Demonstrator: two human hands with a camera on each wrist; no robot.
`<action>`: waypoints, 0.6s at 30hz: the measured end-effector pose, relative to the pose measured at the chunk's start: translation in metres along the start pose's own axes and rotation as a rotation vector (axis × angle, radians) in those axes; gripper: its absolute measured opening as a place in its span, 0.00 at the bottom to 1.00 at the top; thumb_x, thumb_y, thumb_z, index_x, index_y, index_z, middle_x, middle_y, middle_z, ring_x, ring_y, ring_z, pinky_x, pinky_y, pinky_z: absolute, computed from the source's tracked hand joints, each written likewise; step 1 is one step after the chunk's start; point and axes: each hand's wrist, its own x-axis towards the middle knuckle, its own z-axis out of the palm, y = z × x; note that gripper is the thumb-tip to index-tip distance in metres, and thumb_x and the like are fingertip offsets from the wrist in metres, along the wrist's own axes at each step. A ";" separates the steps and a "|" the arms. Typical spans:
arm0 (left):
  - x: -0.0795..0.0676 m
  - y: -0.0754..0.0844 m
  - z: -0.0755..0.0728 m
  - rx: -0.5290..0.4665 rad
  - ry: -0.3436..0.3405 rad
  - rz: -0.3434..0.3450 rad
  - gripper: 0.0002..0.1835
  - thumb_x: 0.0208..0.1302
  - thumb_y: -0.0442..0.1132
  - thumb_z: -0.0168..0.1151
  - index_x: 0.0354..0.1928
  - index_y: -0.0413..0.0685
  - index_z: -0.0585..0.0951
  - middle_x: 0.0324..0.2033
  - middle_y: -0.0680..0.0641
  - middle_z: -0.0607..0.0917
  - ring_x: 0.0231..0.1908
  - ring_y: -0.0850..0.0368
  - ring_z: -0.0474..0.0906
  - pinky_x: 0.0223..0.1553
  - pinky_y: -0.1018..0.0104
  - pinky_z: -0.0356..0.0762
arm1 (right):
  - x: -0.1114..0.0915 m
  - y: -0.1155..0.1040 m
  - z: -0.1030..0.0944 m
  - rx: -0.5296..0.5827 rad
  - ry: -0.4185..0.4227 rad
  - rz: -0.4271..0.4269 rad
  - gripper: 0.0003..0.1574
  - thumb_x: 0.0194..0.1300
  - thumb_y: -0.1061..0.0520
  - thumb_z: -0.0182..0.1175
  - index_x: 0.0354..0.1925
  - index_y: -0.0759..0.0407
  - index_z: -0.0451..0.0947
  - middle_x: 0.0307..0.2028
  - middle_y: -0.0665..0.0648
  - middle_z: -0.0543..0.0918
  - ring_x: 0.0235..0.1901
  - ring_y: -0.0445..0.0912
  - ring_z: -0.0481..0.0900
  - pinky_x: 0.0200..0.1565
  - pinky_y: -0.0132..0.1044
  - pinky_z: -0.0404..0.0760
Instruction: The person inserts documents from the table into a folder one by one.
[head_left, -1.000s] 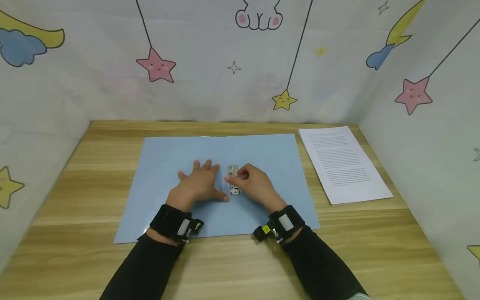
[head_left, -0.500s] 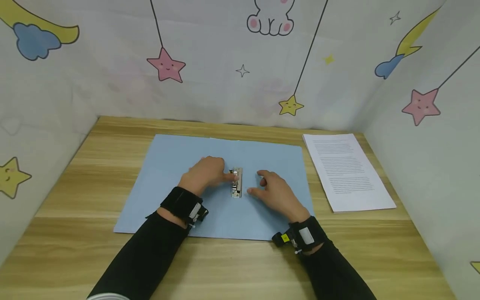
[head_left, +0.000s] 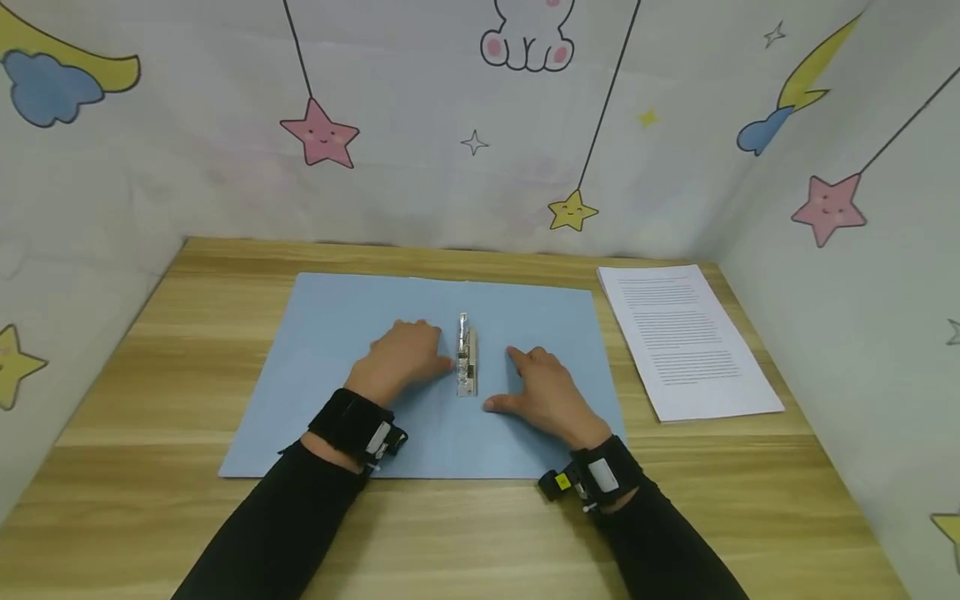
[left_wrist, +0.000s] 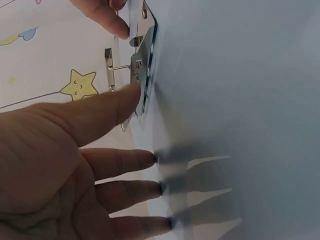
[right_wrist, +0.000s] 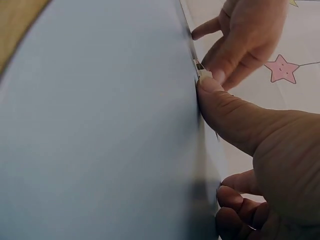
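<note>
Fingers (left_wrist: pixel 120 163) apart, L hand (head_left: pixel 400 357) & R hand (head_left: pixel 550 390) flank shiny silver clip (head_left: pixel 467 367), long & narrow, on lt blue folder (head_left: pixel 536 318).

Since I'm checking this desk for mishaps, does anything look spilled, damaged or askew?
Nothing stands out: the blue folder lies open flat, and the printed sheets sit neatly stacked. The metal clip shows no plain damage, though fine detail is blurred.

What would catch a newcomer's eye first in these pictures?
Probably the wide blue folder, lying open on the wooden table, with a shiny metal clip near its middle. After that, likely the printed paper on the table to the folder's right, and the cartoon stars on the white wall behind.
</note>
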 end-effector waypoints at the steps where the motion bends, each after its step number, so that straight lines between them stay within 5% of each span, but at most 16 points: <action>1: -0.003 -0.003 0.001 0.011 -0.017 0.028 0.35 0.60 0.56 0.65 0.62 0.39 0.74 0.62 0.34 0.73 0.62 0.33 0.65 0.53 0.24 0.64 | 0.000 0.000 0.001 -0.010 -0.001 -0.002 0.61 0.48 0.28 0.68 0.68 0.64 0.64 0.49 0.64 0.77 0.45 0.52 0.74 0.49 0.47 0.76; 6: -0.023 -0.017 0.004 0.030 -0.089 0.107 0.55 0.48 0.61 0.72 0.73 0.43 0.59 0.74 0.34 0.53 0.72 0.32 0.40 0.62 0.22 0.44 | 0.003 -0.005 0.003 -0.045 -0.009 -0.010 0.61 0.49 0.28 0.67 0.68 0.64 0.65 0.53 0.65 0.77 0.50 0.54 0.74 0.53 0.50 0.75; 12: -0.040 -0.031 0.003 0.052 -0.086 0.046 0.61 0.43 0.66 0.73 0.75 0.46 0.55 0.75 0.33 0.46 0.71 0.29 0.33 0.56 0.16 0.34 | 0.013 -0.021 0.009 -0.061 -0.019 -0.048 0.61 0.49 0.26 0.66 0.68 0.63 0.65 0.55 0.66 0.77 0.53 0.56 0.74 0.55 0.52 0.74; 18: -0.043 -0.038 0.005 0.066 -0.090 -0.010 0.66 0.43 0.77 0.63 0.76 0.45 0.48 0.74 0.30 0.40 0.69 0.24 0.29 0.51 0.12 0.37 | 0.021 -0.036 0.015 -0.092 -0.010 -0.070 0.61 0.49 0.26 0.66 0.68 0.63 0.65 0.55 0.65 0.77 0.53 0.56 0.74 0.55 0.52 0.74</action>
